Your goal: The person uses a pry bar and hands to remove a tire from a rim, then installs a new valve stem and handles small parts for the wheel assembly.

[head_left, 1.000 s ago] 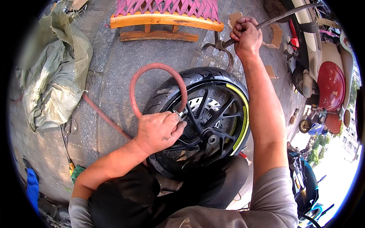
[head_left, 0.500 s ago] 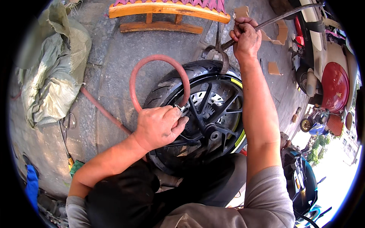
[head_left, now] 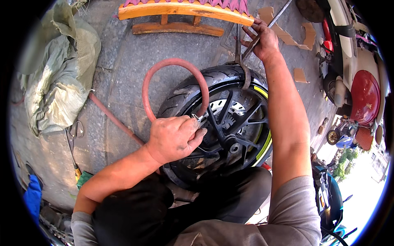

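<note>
A black motorcycle wheel with a tyre lies in front of me, its spokes and slotted brake disc showing. My left hand is closed on the end of a red hose; a small metal fitting pokes out past the fingers beside the rim. The looped hose arches over the tyre. Beyond the wheel, my right hand is loosely around a long metal bar, fingers partly extended. At the bar's lower end, a curved metal hook lies over the tyre onto the rim edge.
A wooden stool with purple webbing stands at the far side. Sacks lie at left, near a screwdriver and scissors. Cardboard scraps lie at right, before parked vehicles, including one with a red panel.
My right hand has loosened its fingers and moved slightly on the bar, which has swung to a steeper angle. The hook has turned over the tyre. My left hand stays on the hose end.
</note>
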`<state>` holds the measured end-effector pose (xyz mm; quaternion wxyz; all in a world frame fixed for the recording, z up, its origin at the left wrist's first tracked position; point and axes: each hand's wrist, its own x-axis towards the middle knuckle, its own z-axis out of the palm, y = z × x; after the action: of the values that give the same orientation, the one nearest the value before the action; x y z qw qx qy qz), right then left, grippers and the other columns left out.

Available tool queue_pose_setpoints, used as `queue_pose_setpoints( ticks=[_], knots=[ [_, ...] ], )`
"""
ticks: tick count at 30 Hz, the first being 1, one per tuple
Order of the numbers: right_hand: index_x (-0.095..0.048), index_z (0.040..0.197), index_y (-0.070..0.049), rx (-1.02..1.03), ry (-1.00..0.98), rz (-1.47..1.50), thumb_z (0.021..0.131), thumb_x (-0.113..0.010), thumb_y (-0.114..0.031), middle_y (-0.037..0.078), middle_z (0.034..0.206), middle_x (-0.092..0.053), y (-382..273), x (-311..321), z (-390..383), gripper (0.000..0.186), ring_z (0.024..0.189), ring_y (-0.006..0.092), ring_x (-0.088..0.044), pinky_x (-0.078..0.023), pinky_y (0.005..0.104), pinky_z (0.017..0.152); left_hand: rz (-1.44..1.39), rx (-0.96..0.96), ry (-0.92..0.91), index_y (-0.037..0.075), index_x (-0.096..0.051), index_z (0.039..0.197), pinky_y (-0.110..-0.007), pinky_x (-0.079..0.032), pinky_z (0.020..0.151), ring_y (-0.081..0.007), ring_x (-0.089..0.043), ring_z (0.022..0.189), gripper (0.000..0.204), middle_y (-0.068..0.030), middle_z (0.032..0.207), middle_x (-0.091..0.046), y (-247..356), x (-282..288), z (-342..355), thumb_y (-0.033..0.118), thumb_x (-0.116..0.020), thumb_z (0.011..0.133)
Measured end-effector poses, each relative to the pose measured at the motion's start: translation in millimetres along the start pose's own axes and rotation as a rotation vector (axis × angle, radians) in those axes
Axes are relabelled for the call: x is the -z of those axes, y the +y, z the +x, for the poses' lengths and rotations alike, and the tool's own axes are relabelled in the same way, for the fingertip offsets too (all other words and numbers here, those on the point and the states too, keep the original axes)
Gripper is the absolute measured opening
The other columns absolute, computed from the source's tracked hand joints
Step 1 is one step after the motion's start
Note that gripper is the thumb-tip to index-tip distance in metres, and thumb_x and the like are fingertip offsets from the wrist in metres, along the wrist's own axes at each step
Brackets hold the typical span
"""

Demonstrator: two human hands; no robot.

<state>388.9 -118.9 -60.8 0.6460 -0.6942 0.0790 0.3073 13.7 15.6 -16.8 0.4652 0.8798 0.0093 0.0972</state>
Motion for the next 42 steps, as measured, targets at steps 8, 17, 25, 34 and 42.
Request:
queue_pose_setpoints(
  ticks=[8, 17, 25, 34, 42],
  knots=[
    [-0.065, 0.133, -0.011, -0.100, -0.092, 0.061, 0.104, -0.048, -0.001, 0.012, 0.138, -0.064, -3.7, 6.6, 1.0, 0.035, 0.133, 0.0379, -0.064, -0.053, 0.0825, 0.100, 0.037, -0.020, 0.017, 0.013, -0.061, 0.080, -0.036, -0.051, 0.050, -0.0215, -0.066, 0.056, 0.029, 0.0001, 0.067, -0.060, 0.3, -2.1, 2.9, 0.020, -0.089, 0.082],
    [-0.062, 0.100, -0.005, 0.349, -0.325, 0.305, 0.100, -0.037, 0.012, 0.018, 0.118, -0.073, -77.5, 24.7, -29.3, 0.030, 0.134, 0.0415, -0.067, -0.055, 0.0839, 0.103, 0.006, -0.017, 0.030, 0.009, -0.063, 0.080, -0.039, -0.048, 0.050, -0.0253, -0.064, 0.056, 0.023, -0.0035, 0.067, -0.060, 2.7, 0.3, 3.5, 0.011, -0.086, 0.079],
    [-0.061, 0.100, 0.001, 0.459, -0.009, 0.007, 0.092, -0.045, 0.017, 0.018, 0.126, -0.064, -27.3, -16.7, -28.9, 0.023, 0.104, 0.0287, -0.074, -0.070, 0.0451, 0.078, -0.041, -0.022, 0.055, 0.008, -0.064, 0.084, -0.040, -0.048, 0.050, -0.0270, -0.063, 0.056, 0.022, -0.0050, 0.067, -0.060, 1.8, 0.9, 0.5, 0.011, -0.086, 0.080],
    [-0.061, 0.094, 0.003, 0.461, -0.085, 0.084, 0.090, -0.040, 0.017, 0.025, 0.141, -0.062, -17.8, -13.0, -44.3, 0.026, 0.134, 0.0350, -0.064, -0.070, 0.0576, 0.097, 0.015, 0.016, 0.029, 0.012, -0.062, 0.080, -0.037, -0.051, 0.050, -0.0230, -0.067, 0.057, 0.025, -0.0009, 0.067, -0.062, 2.3, 2.3, -3.0, 0.018, -0.086, 0.084],
    [-0.059, 0.103, -0.004, 0.409, -0.036, 0.166, 0.099, -0.045, 0.010, 0.023, 0.152, -0.058, -18.7, -8.8, -29.8, 0.020, 0.137, 0.0348, -0.064, -0.070, 0.0601, 0.093, 0.003, -0.002, 0.040, 0.012, -0.064, 0.080, -0.037, -0.052, 0.052, -0.0222, -0.068, 0.058, 0.023, 0.0003, 0.067, -0.064, 2.1, 2.0, 2.0, 0.019, -0.086, 0.084]
  ],
)
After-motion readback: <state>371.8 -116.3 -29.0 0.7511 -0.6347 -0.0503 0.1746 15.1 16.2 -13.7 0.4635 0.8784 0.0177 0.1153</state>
